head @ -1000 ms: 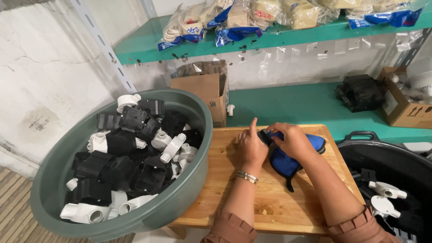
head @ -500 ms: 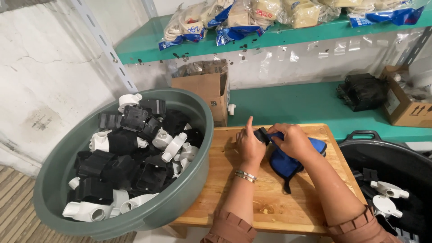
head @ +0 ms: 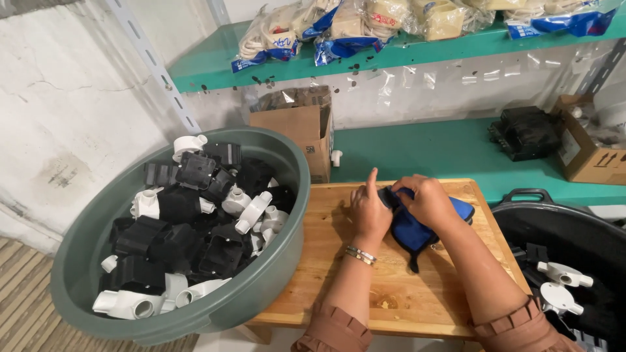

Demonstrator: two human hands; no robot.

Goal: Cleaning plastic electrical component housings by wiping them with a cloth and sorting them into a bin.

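The hands meet over the far part of the wooden table (head: pixel 398 287). The left hand (head: pixel 369 210) rests its palm against the left edge of a blue fabric pouch (head: pixel 412 228), with its index finger raised straight up and a thin bangle on the wrist. The right hand (head: pixel 427 199) is curled down over the top of the pouch, its fingers gripping a small black part at the upper left end, where both hands touch. The pouch lies flat on the table under the hands, with a short dark strap trailing from its near end toward the person.

Far left, a large round green basin (head: pixel 274 287) stands beside the table, its rim overlapping the table's left edge. It is heaped with black plastic boxes (head: pixel 173 241) and white pipe fittings (head: pixel 251 212), all mixed together. Behind the basin and table, a brown cardboard box (head: pixel 297 130) sits open on the lower green shelf (head: pixel 430 146). Above it, an upper green shelf carries clear bags of pale parts (head: pixel 365 19). Further right on the lower shelf sits a black device (head: pixel 525 133), then another cardboard box (head: pixel 587 153). At the right edge, just beside the table, a black tub (head: pixel 574 228) holds a few white round fittings (head: pixel 561 274).
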